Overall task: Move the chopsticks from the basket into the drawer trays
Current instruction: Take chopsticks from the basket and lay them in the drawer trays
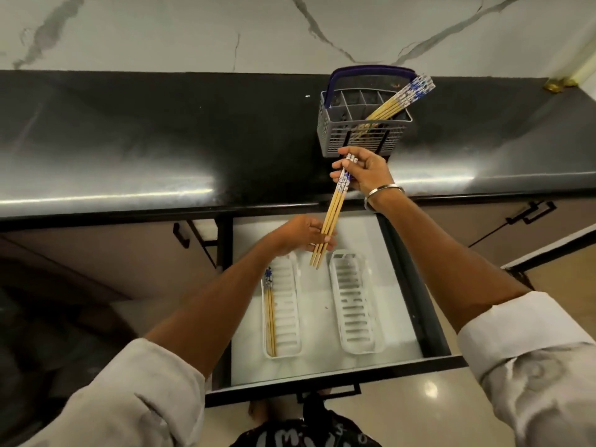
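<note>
My left hand (303, 235) pinches the chopsticks' (332, 211) tips and my right hand (364, 179) grips their patterned ends, squaring the bundle above the drawer trays (354, 304); more wait in the basket (335, 130).

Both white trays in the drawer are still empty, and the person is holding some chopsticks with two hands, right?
Not quite. The head view shows the left tray already has chopsticks lying in it; only the right tray is empty. Both hands do hold a bundle.
</note>
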